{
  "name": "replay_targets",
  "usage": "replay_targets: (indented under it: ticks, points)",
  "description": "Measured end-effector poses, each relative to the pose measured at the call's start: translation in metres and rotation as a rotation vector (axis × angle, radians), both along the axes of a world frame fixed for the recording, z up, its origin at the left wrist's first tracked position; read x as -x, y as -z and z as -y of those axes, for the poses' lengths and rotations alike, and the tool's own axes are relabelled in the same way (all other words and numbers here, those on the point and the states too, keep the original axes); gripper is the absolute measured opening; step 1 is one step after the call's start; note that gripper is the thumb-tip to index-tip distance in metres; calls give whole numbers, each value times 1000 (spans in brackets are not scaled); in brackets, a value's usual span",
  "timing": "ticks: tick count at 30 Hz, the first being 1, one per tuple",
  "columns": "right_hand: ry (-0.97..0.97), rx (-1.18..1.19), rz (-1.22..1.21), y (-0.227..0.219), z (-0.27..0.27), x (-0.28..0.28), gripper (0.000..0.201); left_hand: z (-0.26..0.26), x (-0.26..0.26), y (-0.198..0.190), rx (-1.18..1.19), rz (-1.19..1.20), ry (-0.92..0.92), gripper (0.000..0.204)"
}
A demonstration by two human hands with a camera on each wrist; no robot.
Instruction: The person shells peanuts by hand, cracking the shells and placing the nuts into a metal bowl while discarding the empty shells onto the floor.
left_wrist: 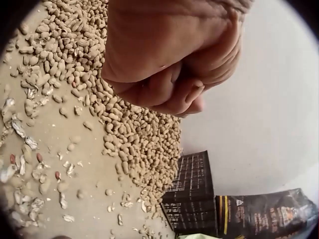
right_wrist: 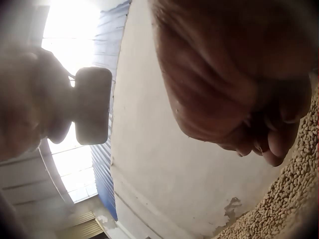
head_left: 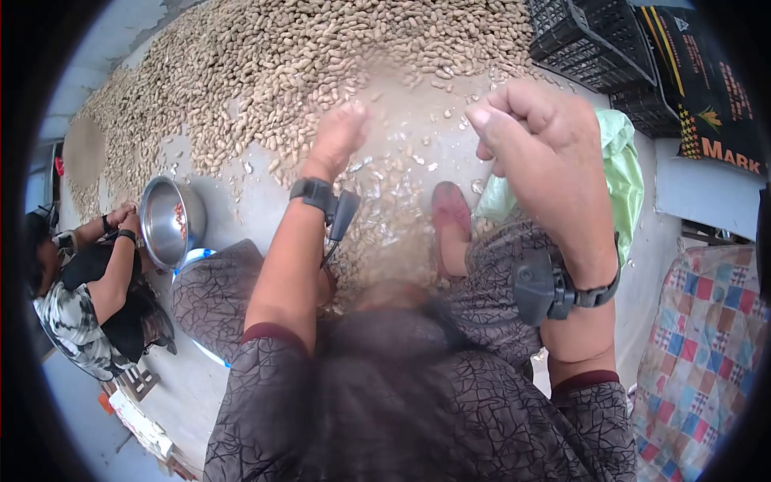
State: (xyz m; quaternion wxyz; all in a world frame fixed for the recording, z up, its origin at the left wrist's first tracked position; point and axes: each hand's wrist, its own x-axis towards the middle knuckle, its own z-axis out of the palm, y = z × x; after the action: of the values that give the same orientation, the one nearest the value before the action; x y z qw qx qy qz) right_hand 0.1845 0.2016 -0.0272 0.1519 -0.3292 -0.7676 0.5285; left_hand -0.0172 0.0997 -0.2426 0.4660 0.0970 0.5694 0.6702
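Note:
My left hand is raised over the peanuts, slightly blurred, its fingers curled in toward the palm. In the left wrist view the left hand shows bent fingers with no object visible between them. On the other side my right hand is lifted higher, thumb bent near the curled forefinger. The right wrist view has the right hand in shadow, its fingers folded and its palm partly hidden. Below both hands, a big heap of unshelled peanuts covers the floor. Loose peanuts and broken shells lie between my feet.
A second person sits at the left beside a steel basin holding some reddish kernels. Black crates and a dark printed sack stand at right. A pale green bag lies by my right arm, a checked cloth below.

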Motion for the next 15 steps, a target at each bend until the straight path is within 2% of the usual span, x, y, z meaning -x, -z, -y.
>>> replay_targets:
  ticks: [2,3,4,5,6,8,9,10,12,15]
  points:
    - [-36,-162,3,1,-2,-2,18,-1,0,43,314,-294,212,22]
    - [-36,-161,9,2,-3,-2,18,2,1,76,315,-289,214,22]
    - [-24,-133,27,2,-2,-2,17,4,2,113,387,-497,267,19]
    - [-12,-106,47,2,-1,-2,17,4,3,135,456,-705,320,17]
    - [-12,-105,55,2,-1,-3,17,2,2,140,455,-698,322,17]
    - [68,47,93,-2,0,0,15,0,-6,148,626,-1073,454,16]
    - [67,44,98,-5,0,3,15,-3,-7,146,713,-988,525,19]
    - [95,105,123,-9,0,5,15,-5,-10,142,710,-981,526,19]
    - [122,167,158,-8,4,6,14,-6,-15,140,813,-1037,668,21]
    - [174,162,119,2,7,13,14,0,-15,169,796,-1024,742,23]
